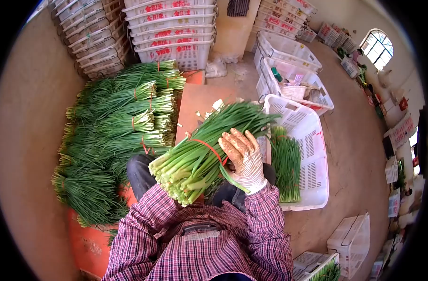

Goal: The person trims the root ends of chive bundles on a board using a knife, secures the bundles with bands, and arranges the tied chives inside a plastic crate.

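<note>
A large bundle of green stalks (190, 164) with a red band (209, 146) round it lies across my lap, its pale cut ends toward the lower left and its leafy tips toward the upper right. My right hand (243, 160), in a stained whitish glove, grips the bundle's right side by the band. One loose stalk (235, 181) hangs below that hand. My left hand is hidden beneath the bundle; only its checked sleeve (153, 206) shows. Under the bundle is a reddish-brown board (202, 96) with pale scraps on it.
Many banded bundles (129, 124) are piled at the left. A white crate (317, 159) on the right holds more green stalks (285, 164). Behind it, another crate (312, 82) holds assorted items. Stacked crates (172, 33) stand at the back. More crates (350, 243) are at the lower right.
</note>
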A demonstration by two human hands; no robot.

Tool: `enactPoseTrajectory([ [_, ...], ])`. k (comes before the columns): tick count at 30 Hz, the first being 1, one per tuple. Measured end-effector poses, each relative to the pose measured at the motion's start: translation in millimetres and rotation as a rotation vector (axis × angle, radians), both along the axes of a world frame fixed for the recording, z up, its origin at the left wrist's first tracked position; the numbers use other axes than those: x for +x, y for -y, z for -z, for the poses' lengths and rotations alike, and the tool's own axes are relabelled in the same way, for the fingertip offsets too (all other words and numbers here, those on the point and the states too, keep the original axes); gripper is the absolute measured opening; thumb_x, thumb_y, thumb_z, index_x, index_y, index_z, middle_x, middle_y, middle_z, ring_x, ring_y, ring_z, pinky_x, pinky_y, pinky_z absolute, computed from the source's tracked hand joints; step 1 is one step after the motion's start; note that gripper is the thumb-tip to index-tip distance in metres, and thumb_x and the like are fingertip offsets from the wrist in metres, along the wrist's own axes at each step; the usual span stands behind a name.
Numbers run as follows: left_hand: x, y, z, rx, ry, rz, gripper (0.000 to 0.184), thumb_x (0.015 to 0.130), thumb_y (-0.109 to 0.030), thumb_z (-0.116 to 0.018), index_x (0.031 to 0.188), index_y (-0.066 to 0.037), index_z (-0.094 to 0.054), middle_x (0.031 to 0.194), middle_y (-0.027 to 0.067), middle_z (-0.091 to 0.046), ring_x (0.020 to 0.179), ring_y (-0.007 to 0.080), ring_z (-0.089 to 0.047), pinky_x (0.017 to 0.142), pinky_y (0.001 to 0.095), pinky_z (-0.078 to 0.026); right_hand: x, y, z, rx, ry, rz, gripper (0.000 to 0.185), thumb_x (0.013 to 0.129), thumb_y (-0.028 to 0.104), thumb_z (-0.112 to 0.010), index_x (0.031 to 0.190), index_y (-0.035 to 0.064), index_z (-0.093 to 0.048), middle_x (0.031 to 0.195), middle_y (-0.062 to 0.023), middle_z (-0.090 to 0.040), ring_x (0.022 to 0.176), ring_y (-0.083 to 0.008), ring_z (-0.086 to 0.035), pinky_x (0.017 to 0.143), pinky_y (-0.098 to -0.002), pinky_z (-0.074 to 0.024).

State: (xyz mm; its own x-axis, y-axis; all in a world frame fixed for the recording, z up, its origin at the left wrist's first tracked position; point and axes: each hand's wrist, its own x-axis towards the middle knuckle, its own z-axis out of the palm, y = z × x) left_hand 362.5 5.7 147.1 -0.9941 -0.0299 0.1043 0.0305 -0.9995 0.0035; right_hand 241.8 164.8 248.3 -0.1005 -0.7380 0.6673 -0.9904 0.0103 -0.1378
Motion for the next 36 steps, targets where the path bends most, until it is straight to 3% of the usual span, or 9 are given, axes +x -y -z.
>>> enactPoseTrajectory([
  [5, -5.9, 6.7, -24.0, -0.178, 0.001, -0.172, 0.064, 0.094, -0.045, -0.059, 0.142, -0.003, -0.05, 0.136, 0.0202, -0.06, 0.119, 0.0346, -0.062, 0.105, 0.0517, -0.049, 8.2, -22.0, -4.4, 0.0, 0.234, 0.044, 0.071, 0.073, 0.004, -0.073, 0.141, 0.0112, -0.054, 0.137, -0.0126, -0.056, 0.124, -0.0363, -0.055, 0.104, -0.0468, -0.0468],
  [8, -1.5, 17.0, -23.9, -0.264, 0.009, -0.143, 0.062, 0.088, -0.033, -0.066, 0.14, -0.001, -0.052, 0.132, 0.0205, -0.063, 0.119, 0.0357, -0.062, 0.105, 0.0525, -0.049, 17.8, -42.6, 6.1, -0.007, 1.117, -0.088, 0.041, 0.099, 0.026, -0.066, 0.13, -0.0001, -0.061, 0.108, -0.01, -0.071, 0.101, -0.0186, -0.068, 0.091, -0.03, -0.0523],
  [10, -1.9, 8.7, -29.0, -0.46, 0.032, -0.267, 0.082, 0.089, -0.06, -0.062, 0.147, -0.004, -0.045, 0.139, 0.0228, -0.056, 0.121, 0.0373, -0.06, 0.106, 0.0543, -0.047, 20.3, -53.6, -1.0, 0.209, 1.253, -0.079, 0.041, 0.1, 0.032, -0.064, 0.122, -0.0019, -0.063, 0.092, -0.0056, -0.068, 0.083, -0.0117, -0.063, 0.079, -0.026, -0.0516],
  [13, -5.1, 2.7, -31.8, -0.336, 0.047, -0.292, 0.088, 0.089, -0.064, -0.06, 0.151, -0.006, -0.039, 0.144, 0.0221, -0.052, 0.125, 0.0374, -0.057, 0.107, 0.0555, -0.046, 24.9, -55.5, 0.7, 0.415, 0.809, 0.019, 0.024, 0.099, 0.024, -0.067, 0.107, 0.0005, -0.066, 0.084, -0.0052, -0.066, 0.074, -0.0125, -0.06, 0.07, -0.0265, -0.0504],
  [16, -5.2, 14.3, -21.8, -0.323, 0.04, -0.255, 0.077, 0.093, -0.049, -0.065, 0.154, -0.012, -0.034, 0.146, 0.0156, -0.051, 0.127, 0.0355, -0.056, 0.108, 0.0532, -0.046, 27.1, -53.2, 11.9, 0.32, 1.348, 0.057, 0.021, 0.094, 0.02, -0.069, 0.104, 0.002, -0.066, 0.08, -0.0162, -0.065, 0.069, -0.0333, -0.065, 0.063, -0.0366, -0.0509],
  [24, -10.6, 57.1, -24.8, -0.133, 0.144, -0.399, 0.074, 0.088, -0.049, -0.069, 0.144, -0.006, -0.046, 0.132, 0.0187, -0.061, 0.113, 0.0368, -0.064, 0.1, 0.0535, -0.053, 35.7, -94.0, 22.9, 0.3, 0.764, -0.075, 0.012, 0.093, 0.011, -0.07, 0.094, -0.0005, -0.068, 0.074, -0.0099, -0.066, 0.062, -0.0228, -0.066, 0.056, -0.0307, -0.051],
  [28, 5.7, 74.2, -28.8, -0.307, 0.384, -0.552, 0.075, 0.088, -0.056, -0.066, 0.141, -0.006, -0.049, 0.127, 0.0192, -0.064, 0.109, 0.0358, -0.066, 0.095, 0.0538, -0.056, 10.5, -119.5, 25.3, 0.207, 1.258, 0.337, 0.019, 0.096, 0.014, -0.068, 0.106, -0.0014, -0.071, 0.086, -0.0121, -0.07, 0.068, -0.017, -0.069, 0.061, -0.0278, -0.0544],
  [32, 5.5, 57.5, -28.2, -0.406, 0.484, -0.723, 0.056, 0.093, -0.042, -0.069, 0.134, -0.007, -0.055, 0.12, 0.0122, -0.068, 0.104, 0.0267, -0.068, 0.093, 0.0449, -0.058, -7.7, -72.1, 32.1, 0.262, 0.207, 0.473, 0.042, 0.09, 0.024, -0.074, 0.125, 0.0035, -0.063, 0.108, -0.0139, -0.071, 0.091, -0.0308, -0.07, 0.079, -0.0367, -0.056],
  [36, -4.0, 44.2, -19.4, -0.546, 0.552, -0.833, 0.042, 0.098, -0.036, -0.064, 0.127, -0.006, -0.06, 0.116, 0.0075, -0.069, 0.098, 0.0202, -0.069, 0.091, 0.0359, -0.056, 28.5, -28.2, 10.6, 0.089, 0.682, 0.159, 0.041, 0.081, 0.024, -0.083, 0.116, 0.0073, -0.069, 0.1, -0.01, -0.071, 0.084, -0.0233, -0.07, 0.073, -0.0353, -0.056],
])
